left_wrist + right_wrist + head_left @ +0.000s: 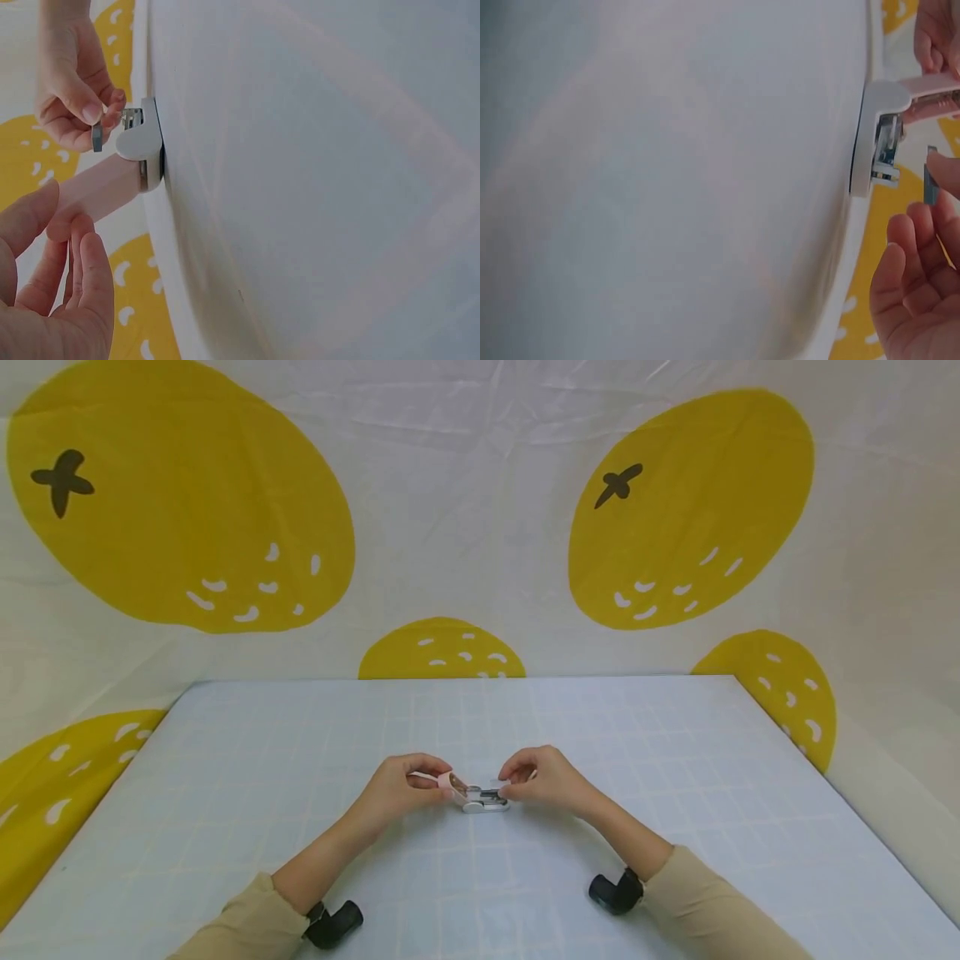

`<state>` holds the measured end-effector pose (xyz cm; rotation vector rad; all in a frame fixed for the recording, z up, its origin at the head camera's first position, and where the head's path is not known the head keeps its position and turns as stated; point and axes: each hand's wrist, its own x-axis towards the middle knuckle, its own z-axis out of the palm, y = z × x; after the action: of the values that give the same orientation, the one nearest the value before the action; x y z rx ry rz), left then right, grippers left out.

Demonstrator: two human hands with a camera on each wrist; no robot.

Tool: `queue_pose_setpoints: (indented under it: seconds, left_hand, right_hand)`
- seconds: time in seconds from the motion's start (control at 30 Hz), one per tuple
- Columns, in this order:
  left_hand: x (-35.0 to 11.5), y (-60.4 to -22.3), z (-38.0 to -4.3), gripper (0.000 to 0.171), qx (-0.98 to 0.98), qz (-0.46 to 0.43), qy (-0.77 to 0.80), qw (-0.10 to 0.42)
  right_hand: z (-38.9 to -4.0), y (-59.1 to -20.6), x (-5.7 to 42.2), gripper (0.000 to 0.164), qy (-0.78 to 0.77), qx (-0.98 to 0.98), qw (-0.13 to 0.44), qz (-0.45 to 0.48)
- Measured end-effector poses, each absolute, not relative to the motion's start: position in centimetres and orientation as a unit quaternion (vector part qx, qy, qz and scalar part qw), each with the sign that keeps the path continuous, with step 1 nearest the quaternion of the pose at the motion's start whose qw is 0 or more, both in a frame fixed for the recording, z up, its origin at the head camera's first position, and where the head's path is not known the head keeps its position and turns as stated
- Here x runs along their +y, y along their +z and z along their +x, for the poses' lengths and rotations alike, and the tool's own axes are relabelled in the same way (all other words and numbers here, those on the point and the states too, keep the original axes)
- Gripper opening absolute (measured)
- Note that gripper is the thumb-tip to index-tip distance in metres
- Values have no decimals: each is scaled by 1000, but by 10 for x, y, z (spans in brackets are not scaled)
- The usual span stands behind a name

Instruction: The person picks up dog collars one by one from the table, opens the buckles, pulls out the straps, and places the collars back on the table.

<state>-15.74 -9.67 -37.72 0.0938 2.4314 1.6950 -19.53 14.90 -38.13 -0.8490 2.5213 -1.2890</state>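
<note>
A small stapler with a white base [485, 807] sits on the table, its pink upper arm [101, 193] swung up and back toward the left. My left hand [399, 787] grips that pink arm between thumb and fingers. Inside the base, the metal staple channel [887, 142] lies exposed. My right hand [553, 781] pinches a short, dark grey strip of staples [930, 185] between thumb and fingertips. In the left wrist view the strip [97, 138] hangs just beside the base, apart from it.
The table [450, 893] has a pale blue cloth with a faint grid. A white curtain [465, 527] with large yellow fruit prints hangs behind and around it. Black wrist cameras are strapped at the left sleeve [251, 918] and right sleeve [712, 902].
</note>
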Motion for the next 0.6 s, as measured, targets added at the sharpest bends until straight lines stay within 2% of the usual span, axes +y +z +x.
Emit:
queue_pose_setpoints:
  seconds: [0.6]
  left_hand:
    - [-97, -378, -160, 26, 813, 38, 573, 93]
  right_hand:
    - [-193, -381, 138, 13, -397, 866, 96, -287]
